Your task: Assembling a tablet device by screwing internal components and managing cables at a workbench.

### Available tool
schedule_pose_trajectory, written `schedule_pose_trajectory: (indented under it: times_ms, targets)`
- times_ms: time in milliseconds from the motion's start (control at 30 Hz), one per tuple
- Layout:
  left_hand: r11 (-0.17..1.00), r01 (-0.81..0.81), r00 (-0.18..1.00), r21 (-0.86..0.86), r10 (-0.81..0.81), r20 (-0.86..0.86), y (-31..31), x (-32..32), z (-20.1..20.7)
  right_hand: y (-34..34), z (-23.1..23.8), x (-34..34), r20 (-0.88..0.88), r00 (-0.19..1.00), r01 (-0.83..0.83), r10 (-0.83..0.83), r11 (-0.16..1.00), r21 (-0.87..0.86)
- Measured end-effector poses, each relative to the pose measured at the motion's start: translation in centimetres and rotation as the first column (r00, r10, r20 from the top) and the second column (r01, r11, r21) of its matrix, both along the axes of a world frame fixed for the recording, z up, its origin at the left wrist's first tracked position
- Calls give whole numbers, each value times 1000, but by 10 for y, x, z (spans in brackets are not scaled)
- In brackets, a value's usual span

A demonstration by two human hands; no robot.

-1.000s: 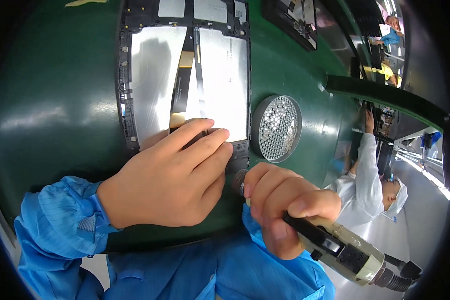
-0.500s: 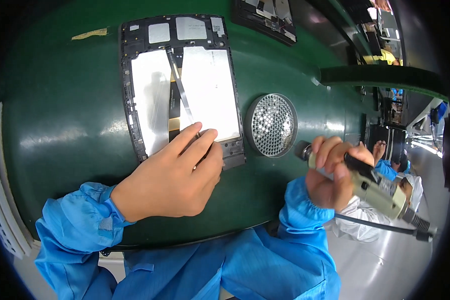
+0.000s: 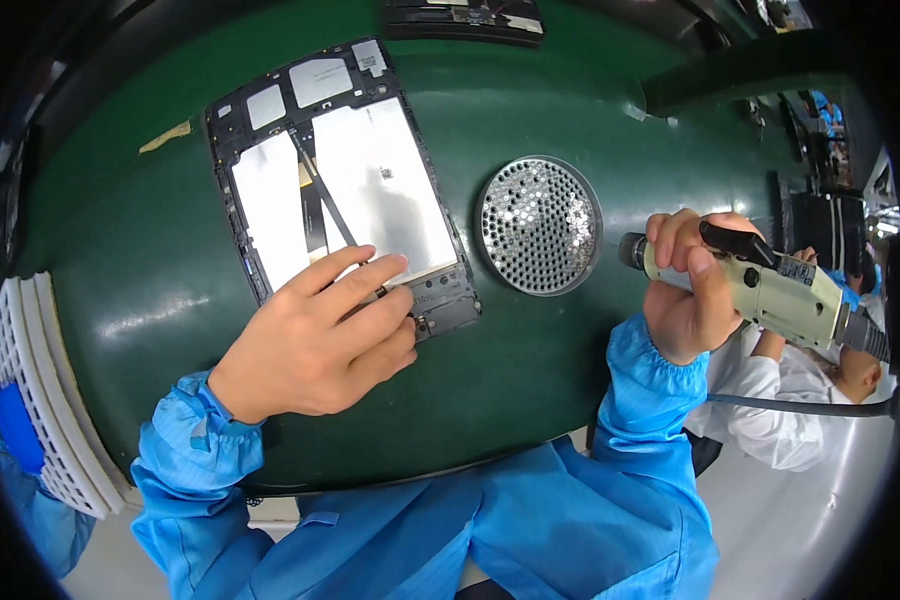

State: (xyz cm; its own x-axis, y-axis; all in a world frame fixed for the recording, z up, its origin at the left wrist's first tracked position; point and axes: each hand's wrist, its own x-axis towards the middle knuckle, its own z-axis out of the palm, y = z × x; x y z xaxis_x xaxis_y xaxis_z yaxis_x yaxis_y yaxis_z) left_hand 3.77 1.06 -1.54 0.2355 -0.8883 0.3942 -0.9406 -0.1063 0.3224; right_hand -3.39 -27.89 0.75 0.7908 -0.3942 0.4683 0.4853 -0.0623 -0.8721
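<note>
An opened tablet [image 3: 378, 190] lies on the green tabletop, with two large silvery battery panels in a black frame. My left hand [image 3: 315, 325] rests over its lower end. Its closed fingers hold what look like slim metal tweezers [image 3: 322, 190], which slant across the gap between the panels. My right hand [image 3: 692, 285] is wrapped around a pale green electric screwdriver [image 3: 785, 305] with a black lever, raised at the right. Its dark nose [image 3: 632, 251] points left, and no bit can be made out. Between the hands stands a round metal screw tray [image 3: 540, 228] with a perforated plate.
A dark device [image 3: 465, 20] lies at the far edge, and a tan strip [image 3: 165, 137] beyond the tablet's left side. A white slotted rack [image 3: 40, 400] stands at the left. The screwdriver's cable trails right, near a co-worker in a white sleeve [image 3: 785, 400].
The view has turned, so the tablet and tray appear shifted and tilted. My right hand holds the screwdriver a little farther right of the tray. My left hand stays on the tablet's lower end.
</note>
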Motion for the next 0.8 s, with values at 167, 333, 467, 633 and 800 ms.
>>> schedule_pose_trajectory:
  times_ms: [167, 333, 467, 633, 800]
  targets:
    - [1000, 25, 999, -18, -26, -34, -4, 3, 1, 1, 1, -2, -18, 1000, 0, 0, 1000, 16]
    - [999, 33, 996, -31, -36, -87, -6, 5, -1, 2, 0, 0, -8, 1000, 3, -3, 1000, 22]
    - [998, 62, 988, -20, -64, -138, -7, 6, 1, 2, 1, -1, -3, 1000, -17, 17, 1000, 24]
    - [999, 40, 989, -37, -45, -143, -9, 4, -1, -2, 0, -3, -19, 1000, 6, -6, 999, 37]
    - [1000, 3, 977, -24, -8, -212, -11, 2, -1, -1, 0, -2, -55, 998, 45, -42, 998, 51]
